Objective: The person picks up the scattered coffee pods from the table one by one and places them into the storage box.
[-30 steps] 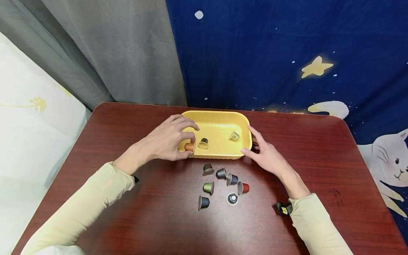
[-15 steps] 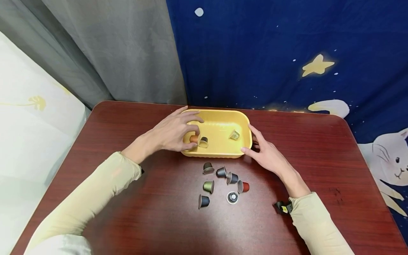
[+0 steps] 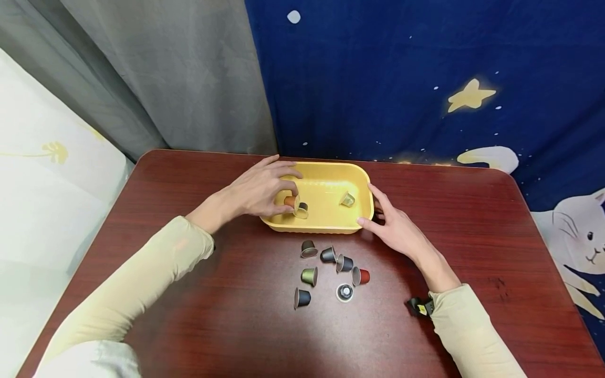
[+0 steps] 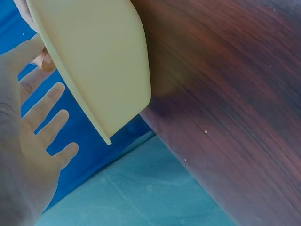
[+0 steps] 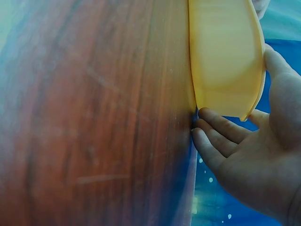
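Observation:
My left hand [image 3: 257, 190] is over the left part of a yellow plastic tray [image 3: 326, 229] and pinches an orange coffee capsule [image 3: 289, 202] between thumb and index finger. The same orange capsule [image 4: 47, 63] shows partly behind the fingers in the left wrist view. Right beside it in the tray lies a dark capsule [image 3: 303, 207] with a gold rim. A pale gold capsule [image 3: 347, 199] lies near the tray's right end. My right hand [image 3: 396, 227] grips that end, thumb at the near rim and fingers along the outside wall, as the right wrist view also shows.
In front of the tray several loose capsules lie on the dark red wooden table [image 3: 227, 315]: dark ones, a green capsule [image 3: 309, 276], a red capsule [image 3: 361, 276] and a silver-rimmed capsule [image 3: 344, 293] standing on its lid. Curtains [image 3: 378, 79] hang behind the table's far edge.
The left hand has moved right and slightly away with the orange capsule, from the tray's near left corner to beside the dark capsule. The right hand has stayed on the tray.

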Demonstrator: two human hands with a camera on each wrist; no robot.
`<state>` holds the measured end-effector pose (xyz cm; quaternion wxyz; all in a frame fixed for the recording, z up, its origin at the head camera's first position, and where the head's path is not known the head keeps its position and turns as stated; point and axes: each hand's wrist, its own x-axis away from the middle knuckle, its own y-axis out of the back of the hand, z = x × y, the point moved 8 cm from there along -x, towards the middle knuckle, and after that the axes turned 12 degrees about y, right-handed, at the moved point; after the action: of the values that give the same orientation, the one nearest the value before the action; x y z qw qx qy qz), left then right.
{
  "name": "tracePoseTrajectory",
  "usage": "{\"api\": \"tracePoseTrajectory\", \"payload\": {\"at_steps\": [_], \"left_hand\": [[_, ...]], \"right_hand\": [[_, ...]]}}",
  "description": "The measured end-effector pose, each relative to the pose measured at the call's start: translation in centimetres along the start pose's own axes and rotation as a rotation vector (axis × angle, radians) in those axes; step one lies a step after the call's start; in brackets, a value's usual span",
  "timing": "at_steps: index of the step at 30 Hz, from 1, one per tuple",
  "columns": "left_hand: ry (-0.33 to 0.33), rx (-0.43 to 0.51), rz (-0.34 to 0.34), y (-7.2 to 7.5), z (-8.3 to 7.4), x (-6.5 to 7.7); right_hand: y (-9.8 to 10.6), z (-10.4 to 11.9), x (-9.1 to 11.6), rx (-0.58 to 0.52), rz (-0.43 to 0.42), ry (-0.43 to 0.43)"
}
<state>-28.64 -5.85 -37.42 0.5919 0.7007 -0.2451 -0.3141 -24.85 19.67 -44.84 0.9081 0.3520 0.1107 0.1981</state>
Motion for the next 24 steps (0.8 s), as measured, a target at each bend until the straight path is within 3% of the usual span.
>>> {"api": "tracePoseTrajectory", "payload": {"at_steps": [8,17,24], "left_hand": [[-0.001,-0.015,0.027,-0.6,0.5,-0.7],[0.002,0.006,-0.018,-1.0,0.7,-1.2],[0.036,0.055,-0.007,-1.7,1.0,-1.5]], "right_hand": [[0.0,-0.1,0.0,-0.011,-0.004,0.006],[0.1,-0.1,0.0,-0.009,-0.009,0.008],[0.0,-0.1,0.0,-0.011,-0.012,0.015]]}}
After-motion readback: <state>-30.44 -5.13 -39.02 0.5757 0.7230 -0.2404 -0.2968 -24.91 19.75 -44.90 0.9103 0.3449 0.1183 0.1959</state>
